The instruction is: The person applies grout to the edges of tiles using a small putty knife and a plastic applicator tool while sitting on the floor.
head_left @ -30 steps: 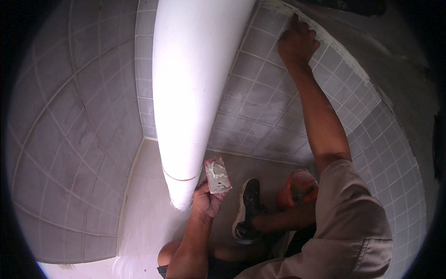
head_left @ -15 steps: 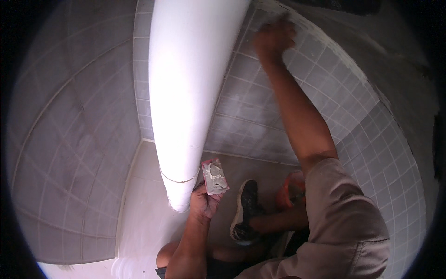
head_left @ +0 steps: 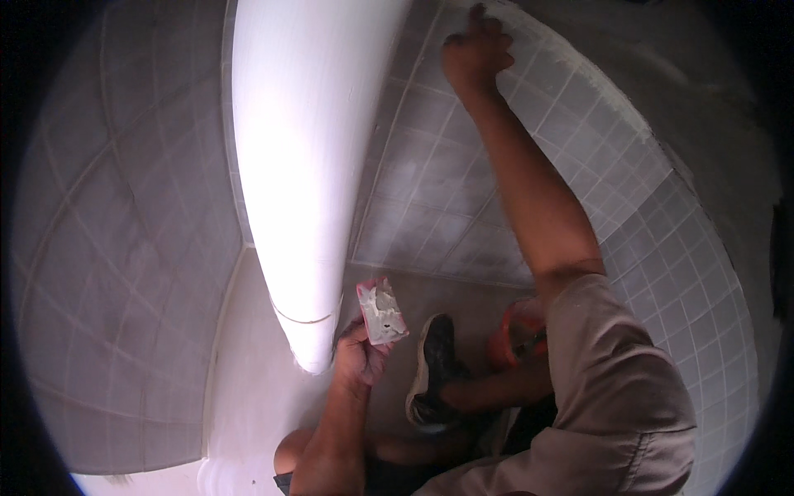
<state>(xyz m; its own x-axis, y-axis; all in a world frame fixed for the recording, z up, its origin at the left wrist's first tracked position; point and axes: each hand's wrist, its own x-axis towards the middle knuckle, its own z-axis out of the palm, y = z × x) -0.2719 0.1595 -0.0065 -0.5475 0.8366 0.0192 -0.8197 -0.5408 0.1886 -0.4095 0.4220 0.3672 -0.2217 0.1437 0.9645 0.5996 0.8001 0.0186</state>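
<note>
Low in the middle, my left hand is closed on the lower end of a small rectangular pink-edged board. Whitish-grey paste coats the board's upper face. My right arm stretches up and away to the grey tiled wall. Up there, my right hand is by the wall's upper edge, its index finger extended and the other fingers curled. Whatever it holds, if anything, is hidden. Pale paste is smeared along that upper edge.
A thick white pipe rises just left of the board. An orange-red bucket stands on the floor at my right, beside my dark shoe. Another tiled wall bounds the left side.
The view has shifted slightly, with the pipe now farther left. My right hand remains near the wall's upper edge, less blurred now. My left hand still holds the board.
</note>
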